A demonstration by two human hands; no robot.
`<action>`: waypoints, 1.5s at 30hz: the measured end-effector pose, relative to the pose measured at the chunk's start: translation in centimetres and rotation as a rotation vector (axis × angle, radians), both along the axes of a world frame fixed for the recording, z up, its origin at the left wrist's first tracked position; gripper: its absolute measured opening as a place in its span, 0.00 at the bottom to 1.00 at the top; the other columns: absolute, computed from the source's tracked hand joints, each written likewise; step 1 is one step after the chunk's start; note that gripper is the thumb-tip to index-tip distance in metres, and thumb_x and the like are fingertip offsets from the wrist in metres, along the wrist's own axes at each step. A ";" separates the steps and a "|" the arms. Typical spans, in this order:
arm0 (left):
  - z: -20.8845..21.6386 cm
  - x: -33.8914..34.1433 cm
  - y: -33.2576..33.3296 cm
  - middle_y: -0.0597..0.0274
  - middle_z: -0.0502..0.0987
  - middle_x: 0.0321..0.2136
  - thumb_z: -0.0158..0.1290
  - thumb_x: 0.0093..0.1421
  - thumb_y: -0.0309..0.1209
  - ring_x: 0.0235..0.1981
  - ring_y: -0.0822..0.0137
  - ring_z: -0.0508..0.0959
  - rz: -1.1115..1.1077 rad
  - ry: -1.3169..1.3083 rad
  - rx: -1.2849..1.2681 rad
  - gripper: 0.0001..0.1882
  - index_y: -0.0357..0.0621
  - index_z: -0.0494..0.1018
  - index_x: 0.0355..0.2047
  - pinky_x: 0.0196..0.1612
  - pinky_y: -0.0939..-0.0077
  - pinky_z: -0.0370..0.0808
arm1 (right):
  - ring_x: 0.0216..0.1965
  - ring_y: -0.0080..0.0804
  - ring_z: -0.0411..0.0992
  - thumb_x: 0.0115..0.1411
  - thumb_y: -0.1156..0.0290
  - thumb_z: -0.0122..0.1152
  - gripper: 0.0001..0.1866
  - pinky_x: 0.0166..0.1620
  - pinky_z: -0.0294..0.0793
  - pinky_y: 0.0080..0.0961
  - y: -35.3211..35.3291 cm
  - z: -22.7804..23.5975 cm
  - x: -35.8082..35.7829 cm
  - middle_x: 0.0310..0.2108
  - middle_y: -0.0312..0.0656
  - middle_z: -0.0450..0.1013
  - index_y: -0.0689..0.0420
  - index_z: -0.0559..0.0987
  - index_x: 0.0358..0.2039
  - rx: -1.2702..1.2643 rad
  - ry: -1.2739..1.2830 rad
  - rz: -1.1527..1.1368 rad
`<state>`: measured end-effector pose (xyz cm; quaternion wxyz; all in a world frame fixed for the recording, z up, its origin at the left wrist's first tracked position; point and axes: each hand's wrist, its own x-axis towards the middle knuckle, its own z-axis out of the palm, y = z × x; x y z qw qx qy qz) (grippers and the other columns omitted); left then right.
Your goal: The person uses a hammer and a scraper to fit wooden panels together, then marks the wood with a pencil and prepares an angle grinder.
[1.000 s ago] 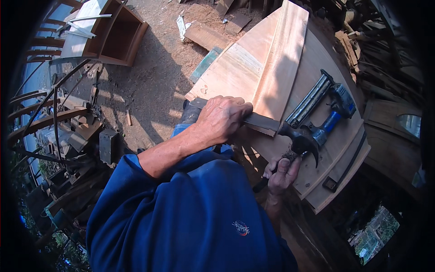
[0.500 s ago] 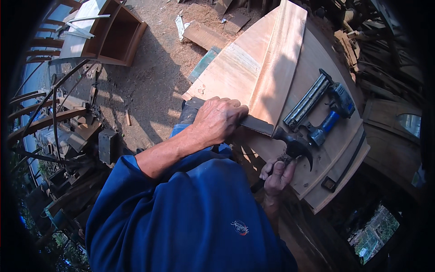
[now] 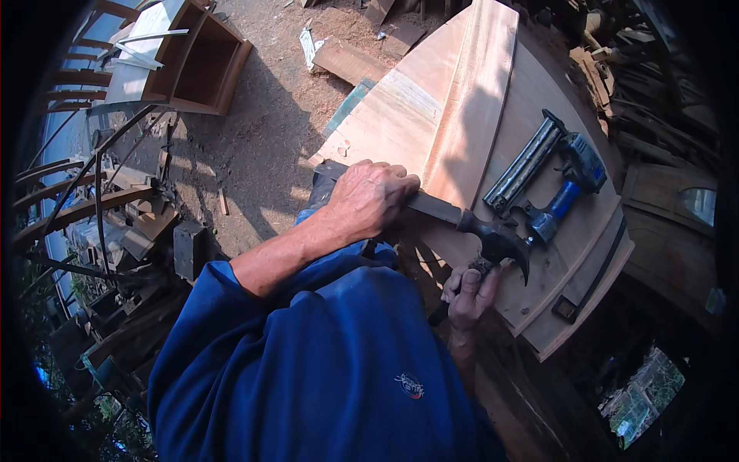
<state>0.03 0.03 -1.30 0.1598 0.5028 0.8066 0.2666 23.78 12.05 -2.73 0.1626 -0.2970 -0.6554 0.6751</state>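
Observation:
My left hand (image 3: 373, 196) is closed round the handle of a claw hammer (image 3: 435, 209), over the near side of a pale wooden panel (image 3: 400, 115). The hammer's dark head (image 3: 500, 242) points right, its curved claw towards me. Just below that head, my right hand (image 3: 471, 296) is closed, thumb and fingers pinched together. A small dark clump shows at its fingertips; what it is I cannot make out. On the panel, right of the hammer head, lies a blue and black nail gun (image 3: 570, 181).
A raised board (image 3: 477, 100) runs along the panel. A black strip with a squarish end (image 3: 564, 309) lies near its right edge. An open wooden cabinet (image 3: 204, 65) stands far left. Scrap wood (image 3: 346, 60) lies on the dusty ground, with stacked timber (image 3: 654, 92) at right.
The hammer head has tilted slightly and shifted a little relative to my right hand. Both hands keep nearly the same place; the view has shifted slightly.

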 end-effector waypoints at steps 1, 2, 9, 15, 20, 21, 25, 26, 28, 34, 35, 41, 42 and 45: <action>0.1 0.0 0.1 0.55 0.72 0.24 0.52 0.53 0.30 0.32 0.49 0.77 -0.003 0.000 0.002 0.05 0.42 0.71 0.28 0.36 0.55 0.73 | 0.13 0.20 0.59 0.75 0.52 0.42 0.23 0.16 0.65 0.18 -0.1 0.6 -0.2 0.21 0.36 0.62 0.57 0.58 0.58 0.002 0.000 -0.003; 0.2 0.0 0.2 0.55 0.72 0.24 0.52 0.53 0.29 0.32 0.49 0.77 0.001 -0.017 0.004 0.05 0.42 0.71 0.28 0.36 0.55 0.73 | 0.13 0.19 0.59 0.75 0.54 0.43 0.22 0.16 0.64 0.18 -0.1 1.5 -0.3 0.21 0.36 0.62 0.57 0.59 0.57 -0.056 0.097 -0.119; 0.0 0.1 -0.6 0.55 0.73 0.24 0.53 0.52 0.29 0.32 0.49 0.77 0.001 -0.061 0.001 0.05 0.42 0.71 0.29 0.36 0.55 0.73 | 0.12 0.20 0.58 0.75 0.54 0.43 0.24 0.16 0.65 0.19 -0.6 1.4 -0.2 0.20 0.36 0.62 0.60 0.57 0.59 0.014 -0.017 0.005; 0.2 -0.6 -0.4 0.54 0.75 0.24 0.52 0.56 0.29 0.33 0.47 0.78 0.009 -0.067 -0.017 0.04 0.44 0.74 0.31 0.36 0.51 0.74 | 0.12 0.20 0.58 0.75 0.54 0.41 0.26 0.15 0.64 0.19 -0.6 -0.2 0.2 0.21 0.37 0.62 0.60 0.55 0.63 -0.029 0.027 0.018; 0.7 -0.5 -0.2 0.54 0.73 0.25 0.53 0.53 0.28 0.33 0.48 0.77 0.020 -0.081 -0.018 0.05 0.42 0.72 0.30 0.35 0.54 0.72 | 0.14 0.19 0.59 0.74 0.61 0.46 0.21 0.16 0.63 0.17 -0.4 1.8 -0.5 0.22 0.35 0.62 0.60 0.58 0.59 -0.207 0.260 -0.313; 0.9 -0.6 -0.1 0.54 0.73 0.25 0.53 0.53 0.28 0.33 0.48 0.77 0.032 -0.095 -0.004 0.05 0.42 0.72 0.29 0.35 0.54 0.73 | 0.14 0.19 0.58 0.74 0.58 0.45 0.23 0.17 0.64 0.17 -0.3 1.3 -0.4 0.22 0.36 0.63 0.61 0.58 0.59 -0.165 0.099 -0.151; 0.7 -0.4 -0.4 0.52 0.75 0.25 0.52 0.55 0.29 0.31 0.46 0.79 0.018 -0.087 -0.023 0.04 0.43 0.74 0.30 0.34 0.51 0.73 | 0.14 0.18 0.59 0.74 0.59 0.47 0.19 0.17 0.64 0.17 -0.4 2.5 -0.9 0.22 0.35 0.62 0.60 0.61 0.55 -0.169 0.147 -0.191; 0.7 -0.4 -0.3 0.52 0.75 0.25 0.52 0.55 0.29 0.32 0.47 0.79 0.030 -0.070 -0.013 0.04 0.43 0.74 0.30 0.34 0.51 0.73 | 0.13 0.19 0.59 0.74 0.54 0.43 0.23 0.15 0.62 0.18 -0.5 2.8 -1.3 0.21 0.35 0.62 0.57 0.59 0.60 -0.189 0.199 -0.270; 0.7 -0.5 -0.1 0.52 0.75 0.25 0.51 0.55 0.29 0.32 0.47 0.79 0.035 -0.053 0.008 0.04 0.43 0.74 0.30 0.34 0.51 0.74 | 0.13 0.20 0.59 0.75 0.54 0.43 0.23 0.15 0.62 0.19 -0.3 1.4 -0.8 0.21 0.36 0.62 0.58 0.58 0.60 -0.135 0.095 -0.134; 1.0 -0.9 -0.3 0.53 0.75 0.25 0.51 0.56 0.29 0.33 0.47 0.79 0.026 -0.067 -0.023 0.04 0.43 0.74 0.30 0.34 0.51 0.74 | 0.12 0.20 0.59 0.74 0.56 0.44 0.23 0.15 0.63 0.20 -0.3 2.4 -1.3 0.20 0.36 0.62 0.57 0.57 0.61 -0.198 0.222 -0.287; 1.1 -0.9 -0.2 0.53 0.76 0.25 0.51 0.56 0.29 0.33 0.47 0.79 0.015 -0.051 -0.019 0.05 0.43 0.74 0.31 0.35 0.51 0.74 | 0.12 0.20 0.59 0.74 0.56 0.44 0.23 0.15 0.63 0.20 -0.2 1.8 -1.1 0.20 0.36 0.62 0.57 0.57 0.61 -0.195 0.220 -0.288; 0.4 -0.8 -0.5 0.54 0.74 0.26 0.54 0.51 0.29 0.35 0.49 0.78 0.023 -0.057 -0.022 0.06 0.43 0.73 0.30 0.36 0.54 0.73 | 0.13 0.20 0.60 0.75 0.56 0.43 0.24 0.17 0.64 0.19 -0.1 2.3 -0.7 0.20 0.36 0.62 0.57 0.57 0.62 -0.200 0.185 -0.277; 0.4 -0.6 -0.5 0.54 0.75 0.27 0.53 0.54 0.30 0.35 0.49 0.79 0.004 -0.046 -0.052 0.06 0.44 0.74 0.31 0.37 0.54 0.74 | 0.13 0.20 0.60 0.74 0.56 0.44 0.24 0.17 0.64 0.18 -0.4 1.8 -0.5 0.20 0.36 0.62 0.58 0.57 0.62 -0.178 0.218 -0.325; 0.2 0.2 -1.1 0.55 0.76 0.28 0.51 0.56 0.30 0.35 0.50 0.80 -0.029 -0.026 -0.114 0.06 0.45 0.76 0.33 0.39 0.54 0.74 | 0.12 0.21 0.59 0.75 0.53 0.42 0.25 0.16 0.64 0.19 -0.6 0.7 -1.1 0.20 0.36 0.62 0.60 0.58 0.60 0.040 -0.104 0.160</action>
